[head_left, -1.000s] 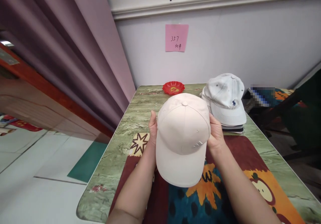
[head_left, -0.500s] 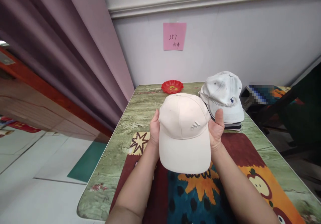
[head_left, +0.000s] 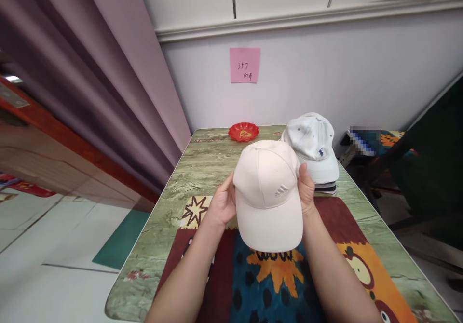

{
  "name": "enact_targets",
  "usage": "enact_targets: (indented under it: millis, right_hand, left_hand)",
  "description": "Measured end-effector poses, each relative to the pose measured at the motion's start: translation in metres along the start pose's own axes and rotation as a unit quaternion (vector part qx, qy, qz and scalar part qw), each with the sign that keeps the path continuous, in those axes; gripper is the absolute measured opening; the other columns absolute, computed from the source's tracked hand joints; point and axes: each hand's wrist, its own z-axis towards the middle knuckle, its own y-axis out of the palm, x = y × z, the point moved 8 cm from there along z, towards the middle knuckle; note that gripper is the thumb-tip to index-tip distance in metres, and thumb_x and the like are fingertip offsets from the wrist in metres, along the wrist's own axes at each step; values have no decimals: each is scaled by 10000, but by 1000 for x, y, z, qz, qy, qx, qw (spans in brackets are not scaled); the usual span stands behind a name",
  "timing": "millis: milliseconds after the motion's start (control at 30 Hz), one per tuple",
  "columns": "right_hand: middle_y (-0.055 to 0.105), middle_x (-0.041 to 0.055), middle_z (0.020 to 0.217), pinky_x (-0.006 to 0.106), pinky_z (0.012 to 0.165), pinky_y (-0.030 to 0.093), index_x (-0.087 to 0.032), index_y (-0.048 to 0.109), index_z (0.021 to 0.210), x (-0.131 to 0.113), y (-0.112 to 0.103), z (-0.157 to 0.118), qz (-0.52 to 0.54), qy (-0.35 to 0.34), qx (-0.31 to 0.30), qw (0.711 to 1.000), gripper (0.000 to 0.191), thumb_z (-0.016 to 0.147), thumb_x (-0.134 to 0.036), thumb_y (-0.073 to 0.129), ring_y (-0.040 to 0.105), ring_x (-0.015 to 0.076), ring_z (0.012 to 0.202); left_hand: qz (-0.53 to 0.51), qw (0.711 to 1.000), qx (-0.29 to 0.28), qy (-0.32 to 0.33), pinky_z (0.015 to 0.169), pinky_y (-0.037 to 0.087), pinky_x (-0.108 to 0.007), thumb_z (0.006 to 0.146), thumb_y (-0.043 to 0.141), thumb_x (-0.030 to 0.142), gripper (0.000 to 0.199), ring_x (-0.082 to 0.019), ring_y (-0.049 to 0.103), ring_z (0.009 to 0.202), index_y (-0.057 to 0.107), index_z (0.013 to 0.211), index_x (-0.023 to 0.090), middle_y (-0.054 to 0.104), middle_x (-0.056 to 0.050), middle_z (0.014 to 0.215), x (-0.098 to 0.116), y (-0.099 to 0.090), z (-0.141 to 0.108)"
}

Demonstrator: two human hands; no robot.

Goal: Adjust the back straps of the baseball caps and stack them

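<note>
A cream baseball cap [head_left: 267,195] with a small embossed logo is held above the table, brim pointing down toward me. My left hand [head_left: 223,201] grips its left side, fingers partly hidden behind the cap. On the other side, my right hand [head_left: 306,189] holds the cap's edge with the thumb up. Just behind and to the right, a pale blue-white cap [head_left: 313,144] with a dark blue emblem tops a stack of caps. Beneath the held cap lies a colourful patterned mat [head_left: 267,284].
A red scalloped dish [head_left: 243,132] sits at the back of the green wood-patterned table [head_left: 144,250]. A pink note [head_left: 245,65] is on the wall behind. Purple curtains [head_left: 126,62] hang at the left. Dark furniture stands to the right, beside a second patterned surface.
The cream cap has turned and tilted slightly between my hands. My left hand shows more of its palm and fingers at the cap's side. The camera view has shifted a little.
</note>
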Motion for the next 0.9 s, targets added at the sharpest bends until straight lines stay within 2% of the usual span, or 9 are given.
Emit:
enact_targets:
  millis: [133, 300, 400, 467, 533, 600, 733, 800, 900]
  right_hand:
    - [757, 106, 1218, 575, 1112, 458, -239, 596, 1374, 14, 19, 0, 93, 86, -22, 992, 781, 838, -799, 498, 629, 347, 1280]
    - [767, 144, 1179, 589, 1049, 509, -179, 648, 1248, 52, 44, -31, 211, 182, -25, 960, 781, 799, -813, 571, 657, 370, 1237]
    - [784, 92, 1151, 508, 1018, 562, -212, 663, 1179, 77, 33, -58, 257, 182, 70, 946, 508, 790, -516, 782, 694, 324, 1186]
    - [785, 57, 1166, 449, 1015, 578, -230, 667, 1182, 85, 24, -73, 262, 161, 110, 945, 441, 784, -341, 821, 712, 282, 1157]
    - [792, 49, 1147, 419, 1005, 589, -223, 678, 1168, 85, 17, -81, 258, 153, 125, 946, 416, 784, -278, 828, 733, 262, 1108]
    - [800, 60, 1114, 404, 986, 601, -201, 691, 1151, 75, 8, -80, 247, 140, 129, 950, 408, 777, -263, 840, 752, 258, 1054]
    - [798, 75, 1122, 370, 936, 628, -184, 694, 1208, 12, -16, -53, 220, 44, 142, 964, 477, 764, -251, 856, 762, 244, 1005]
    - [788, 59, 1163, 334, 939, 626, -203, 688, 1240, -31, -29, -31, 221, -17, 143, 965, 489, 778, -237, 846, 756, 218, 1028]
    - [783, 39, 1179, 327, 1000, 596, -214, 684, 1247, -91, -55, 2, 238, -114, 154, 952, 451, 813, -194, 802, 738, 189, 1084]
  left_hand:
    - [-26, 993, 108, 27, 903, 596, -343, 887, 657, 215, 105, -224, 770, 880, 741, 934, 173, 806, -38, 848, 5, -23, -17]
    - [-57, 968, 204, 134, 787, 586, -223, 924, 592, 142, 156, -141, 753, 743, 742, 919, 186, 799, -7, 790, 31, -45, -27]
    - [-61, 957, 221, 180, 759, 566, -181, 943, 587, 143, 167, -119, 751, 753, 744, 941, 196, 803, -4, 814, 40, -46, -24]
    - [-62, 958, 214, 182, 765, 563, -179, 952, 593, 160, 159, -122, 755, 791, 746, 965, 201, 808, -13, 853, 36, -42, -20]
    - [-62, 961, 204, 177, 766, 560, -176, 970, 586, 192, 158, -115, 750, 807, 743, 971, 204, 807, -16, 875, 26, -40, -17]
    - [-45, 965, 192, 176, 730, 560, -186, 1000, 567, 310, 205, -112, 734, 771, 731, 946, 201, 796, -22, 862, 12, -44, -14]
    - [139, 962, 157, 177, 521, 502, -259, 872, 492, 787, 668, -160, 636, 558, 700, 861, 153, 721, -69, 691, -16, -62, -13]
    - [238, 940, 136, 204, 537, 503, -277, 804, 570, 810, 682, -172, 630, 575, 701, 881, 146, 714, -72, 700, -23, -69, -17]
    - [321, 918, 89, 217, 562, 502, -288, 828, 579, 772, 640, -174, 619, 596, 703, 882, 147, 706, -72, 709, -31, -69, -20]
